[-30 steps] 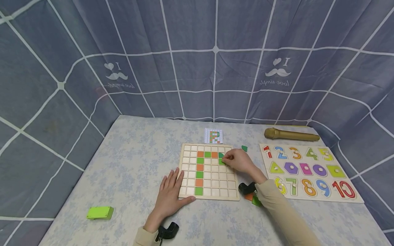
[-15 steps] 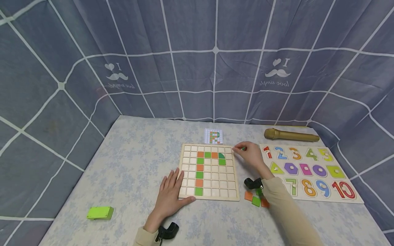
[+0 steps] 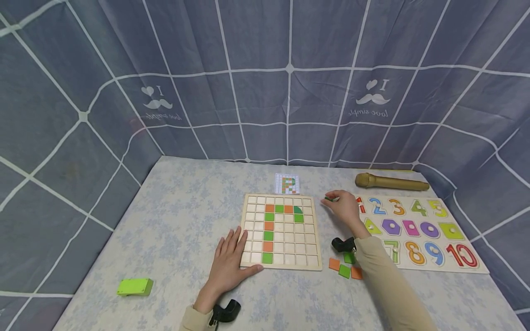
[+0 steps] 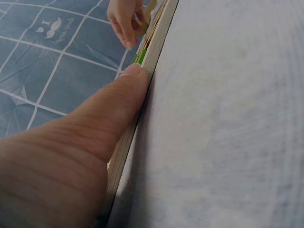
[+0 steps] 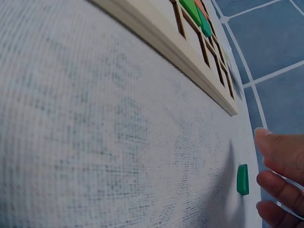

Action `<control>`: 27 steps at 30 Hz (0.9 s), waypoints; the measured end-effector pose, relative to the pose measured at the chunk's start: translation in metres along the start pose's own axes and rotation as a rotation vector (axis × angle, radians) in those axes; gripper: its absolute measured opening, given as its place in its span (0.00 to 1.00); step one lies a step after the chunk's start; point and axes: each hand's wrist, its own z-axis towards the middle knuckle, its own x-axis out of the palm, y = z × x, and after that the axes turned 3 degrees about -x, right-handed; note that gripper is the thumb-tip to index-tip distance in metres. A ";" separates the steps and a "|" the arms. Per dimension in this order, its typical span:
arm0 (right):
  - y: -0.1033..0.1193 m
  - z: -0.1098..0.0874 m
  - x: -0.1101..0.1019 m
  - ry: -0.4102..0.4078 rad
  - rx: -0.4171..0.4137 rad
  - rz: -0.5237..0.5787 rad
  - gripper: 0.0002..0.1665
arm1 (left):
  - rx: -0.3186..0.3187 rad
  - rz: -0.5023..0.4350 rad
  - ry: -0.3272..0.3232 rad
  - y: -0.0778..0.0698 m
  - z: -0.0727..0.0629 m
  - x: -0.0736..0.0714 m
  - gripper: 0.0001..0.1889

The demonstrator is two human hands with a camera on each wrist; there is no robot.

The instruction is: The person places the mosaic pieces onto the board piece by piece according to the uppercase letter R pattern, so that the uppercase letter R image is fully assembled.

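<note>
A wooden grid board (image 3: 295, 241) lies on the table, with orange and green square tiles in one column and along an upper row. A dark green rounded tile (image 3: 297, 210) fills the row's right-hand cell, above a light green square (image 3: 298, 218). My left hand (image 3: 227, 259) rests with spread fingers at the board's lower left corner, its thumb (image 4: 118, 102) along the near edge. Beyond the board's upper right corner, my right hand (image 3: 342, 207) hovers by a loose dark green tile (image 5: 242, 179). The right wrist view shows its fingers apart from that tile.
Behind the board lies a small pattern card (image 3: 286, 183). Several loose orange and green tiles (image 3: 344, 271) lie right of the board, near a number puzzle (image 3: 418, 239). A gold microphone (image 3: 391, 182) is at the back right, a lime green block (image 3: 135, 287) at left.
My right hand has left the dark green rounded tile in the board and moved right to the loose dark green tile. My left hand has stayed in place.
</note>
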 end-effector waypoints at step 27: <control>-0.001 0.003 -0.005 0.088 0.143 -0.090 0.13 | 0.019 0.012 -0.019 0.001 0.000 0.000 0.50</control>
